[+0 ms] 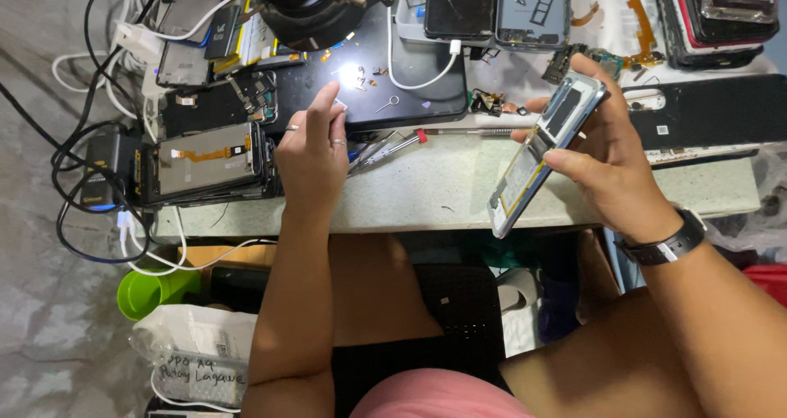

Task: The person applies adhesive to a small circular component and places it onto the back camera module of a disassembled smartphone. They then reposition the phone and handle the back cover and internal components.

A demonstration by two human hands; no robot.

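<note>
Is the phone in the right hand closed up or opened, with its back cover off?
Opened. The slim silver-framed phone held by the right hand shows its exposed battery and dark internal board; no back cover on it.
</note>
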